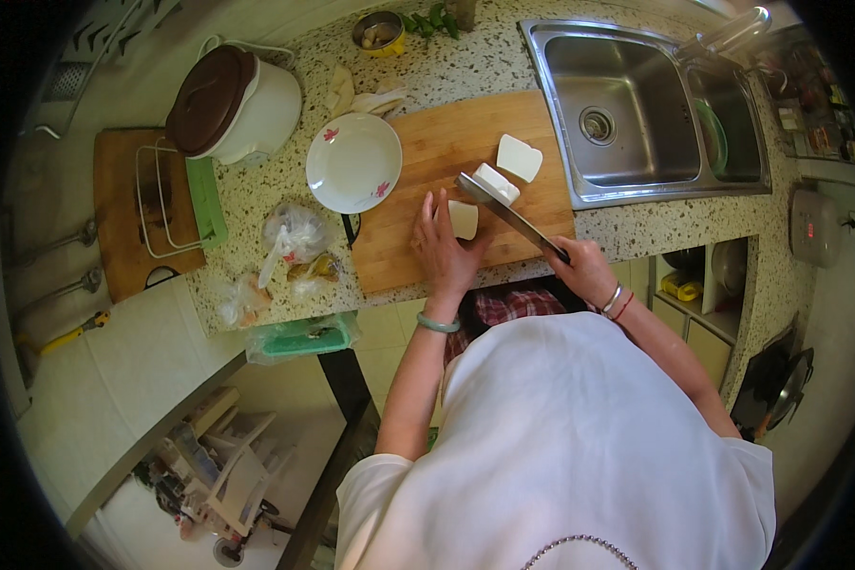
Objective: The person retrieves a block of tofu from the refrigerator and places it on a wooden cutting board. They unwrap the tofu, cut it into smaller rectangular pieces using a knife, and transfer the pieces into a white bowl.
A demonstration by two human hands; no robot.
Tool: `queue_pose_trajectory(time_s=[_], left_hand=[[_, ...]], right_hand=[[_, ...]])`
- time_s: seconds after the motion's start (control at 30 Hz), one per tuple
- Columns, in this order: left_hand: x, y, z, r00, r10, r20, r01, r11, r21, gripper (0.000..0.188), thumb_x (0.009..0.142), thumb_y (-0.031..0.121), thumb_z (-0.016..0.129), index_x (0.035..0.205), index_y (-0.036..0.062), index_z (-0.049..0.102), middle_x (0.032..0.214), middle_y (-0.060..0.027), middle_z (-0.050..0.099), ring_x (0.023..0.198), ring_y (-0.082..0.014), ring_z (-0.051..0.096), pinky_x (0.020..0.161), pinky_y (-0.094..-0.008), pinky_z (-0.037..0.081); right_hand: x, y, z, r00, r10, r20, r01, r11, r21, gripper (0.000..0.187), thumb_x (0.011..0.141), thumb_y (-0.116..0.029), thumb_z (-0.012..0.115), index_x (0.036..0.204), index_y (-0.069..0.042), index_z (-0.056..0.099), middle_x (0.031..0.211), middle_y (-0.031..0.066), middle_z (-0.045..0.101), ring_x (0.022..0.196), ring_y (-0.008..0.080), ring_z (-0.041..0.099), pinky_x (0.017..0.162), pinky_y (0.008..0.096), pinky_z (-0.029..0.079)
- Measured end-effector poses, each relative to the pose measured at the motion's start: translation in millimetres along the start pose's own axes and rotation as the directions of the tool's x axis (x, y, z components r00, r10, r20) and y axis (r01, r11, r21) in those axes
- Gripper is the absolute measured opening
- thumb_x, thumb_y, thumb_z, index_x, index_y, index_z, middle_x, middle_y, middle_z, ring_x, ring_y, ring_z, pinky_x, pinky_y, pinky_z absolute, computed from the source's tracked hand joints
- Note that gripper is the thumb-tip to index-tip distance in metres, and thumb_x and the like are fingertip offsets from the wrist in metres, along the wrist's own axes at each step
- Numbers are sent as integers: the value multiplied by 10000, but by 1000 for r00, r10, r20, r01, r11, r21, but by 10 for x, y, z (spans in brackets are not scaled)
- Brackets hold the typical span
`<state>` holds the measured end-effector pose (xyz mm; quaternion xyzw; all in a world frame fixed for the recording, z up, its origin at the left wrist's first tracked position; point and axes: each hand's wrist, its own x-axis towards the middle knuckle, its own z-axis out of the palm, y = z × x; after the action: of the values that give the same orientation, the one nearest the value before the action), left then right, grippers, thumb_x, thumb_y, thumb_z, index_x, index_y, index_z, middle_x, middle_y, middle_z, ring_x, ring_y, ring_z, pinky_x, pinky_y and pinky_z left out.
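Observation:
Three pale blocks that look like white tofu are on the wooden cutting board (pixel 418 261). My left hand (pixel 444 255) rests on the board around the nearest tofu block (pixel 460 219), its fingers along the left side and its thumb at the near side. The handle of a kitchen knife (pixel 513 220) is gripped in my right hand (pixel 585 273). Its blade slants up and left, between the held block and the middle tofu piece (pixel 496 183), close to the latter's near edge. A flatter tofu piece (pixel 520 158) lies farther back on the right.
A white plate with red flowers (pixel 353 161) stands left of the board, near a plastic bag (pixel 294 233). Behind it is a white cooker with a brown lid (pixel 237 104). A steel sink (pixel 603 95) borders the board's right. A small bowl (pixel 379 34) stands at the back.

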<state>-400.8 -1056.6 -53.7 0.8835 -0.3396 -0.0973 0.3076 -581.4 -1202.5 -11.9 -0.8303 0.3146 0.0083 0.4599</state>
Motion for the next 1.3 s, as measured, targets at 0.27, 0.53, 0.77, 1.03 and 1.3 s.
queue_pose_trajectory(time_s=[0.27,0.53,0.77,1.03,1.3], left_hand=[[357,-372,-182,850,405,337,-419,907,-33,810,656,167,852,1385,125,502,1358,-104,510,1305,-296,435,1081,-441,359],[134,-201,8,998,57,-10,-56,995,77,659,722,228,844,1280,62,534,1168,-129,543,1097,-351,501,962,-453,410],[-8,-99,-11,988,16,-151,-6,998,66,741,737,214,839,1352,47,459,1216,-160,507,1125,-366,493,968,-465,406],[-56,-299,-9,1000,-6,-26,7,1000,28,720,735,161,825,1354,28,482,1253,-175,513,1171,-369,492,988,-462,414],[-160,-342,75,966,-49,-253,-1,981,-194,592,747,157,840,1256,39,561,1231,-153,545,1147,-337,530,956,-429,448]], right_hand=[[-21,42,42,1000,19,-15,-19,1000,23,149,868,-129,659,965,-20,692,745,214,653,683,394,645,627,446,521],[-8,30,45,1000,7,-24,-7,1000,-22,158,872,-138,661,979,-26,693,757,216,654,701,395,647,631,444,525],[3,-44,76,1000,-30,3,30,999,-25,187,869,-142,663,1015,-28,694,788,222,661,718,394,650,645,443,530],[16,-75,92,999,-50,11,50,999,-1,189,866,-137,668,1009,-15,692,792,225,665,716,390,653,650,440,533],[0,-74,92,993,-119,11,120,989,-91,202,874,-181,673,1031,-56,700,783,204,676,700,371,659,643,443,541]])
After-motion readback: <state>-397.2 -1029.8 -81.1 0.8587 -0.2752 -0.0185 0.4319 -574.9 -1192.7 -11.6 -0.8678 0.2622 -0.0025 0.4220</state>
